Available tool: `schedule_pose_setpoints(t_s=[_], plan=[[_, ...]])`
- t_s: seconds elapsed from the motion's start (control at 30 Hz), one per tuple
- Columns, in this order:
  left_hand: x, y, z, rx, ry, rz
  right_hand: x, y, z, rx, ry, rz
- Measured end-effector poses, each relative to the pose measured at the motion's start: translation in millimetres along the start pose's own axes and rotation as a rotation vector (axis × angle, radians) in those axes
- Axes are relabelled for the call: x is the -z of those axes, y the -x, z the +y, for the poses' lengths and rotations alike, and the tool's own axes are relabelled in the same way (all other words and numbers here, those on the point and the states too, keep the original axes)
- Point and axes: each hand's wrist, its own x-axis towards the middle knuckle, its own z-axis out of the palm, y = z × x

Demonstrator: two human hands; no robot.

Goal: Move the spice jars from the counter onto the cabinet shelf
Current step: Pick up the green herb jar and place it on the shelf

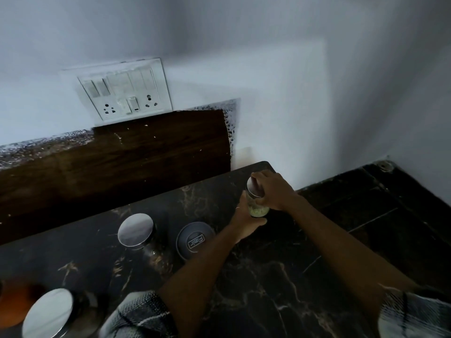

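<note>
Plainly the job is at an early stage; no cabinet shelf shows in this view, and several jars stand on the dark marble counter [256,276]; a steel-lidded glass jar [135,230] sits left of centre, a round grey lid marked with a brand name [195,240] sits just beside it, though whether that lid tops a jar cannot be told, and another steel-lidded jar [48,313] stands at the near left edge with something orange behind it. One small glass spice jar [256,200], holding a pale yellowish filling and capped in steel, is in hand near the far end of the counter, close to the wall; whether its base touches the counter or is just clear of it cannot be told. The right hand [273,191] curls over the cap from above, fingers wrapped round its rim; the left hand [246,222] cups the lower body of the same jar, thumb and fingers closed round the glass. By my reading this jar is the one in transit, and the rest are left to carry.
</note>
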Motion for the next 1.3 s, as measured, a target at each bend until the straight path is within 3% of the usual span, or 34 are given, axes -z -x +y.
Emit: schedule_pose_setpoints(t_s=[0.4,0.7,0.83,1.03,1.2,1.3], plan=[[17.6,51.6,6.1,-0.212,0.043,0.049,34.5,28.0,-29.8,0.038,-0.048,-0.042],[70.5,124.7,60.3,-0.428,0.191,0.297,145.3,63.0,-140.1,0.169,0.087,-0.008],[98.9,164.0,80.0,-0.53,0.06,0.411,180.7,84.1,-185.9,0.207,0.096,0.046],[133.5,220.5,103.5,-0.631,0.04,0.582,220.7,116.1,-248.4,0.299,0.14,0.099],[162.9,260.4,115.9,-0.724,0.01,0.653,246.3,138.2,-286.9,0.364,0.142,0.119],[183.9,281.9,121.6,-0.732,0.054,0.611,260.4,148.3,-305.5,0.411,0.018,0.039]])
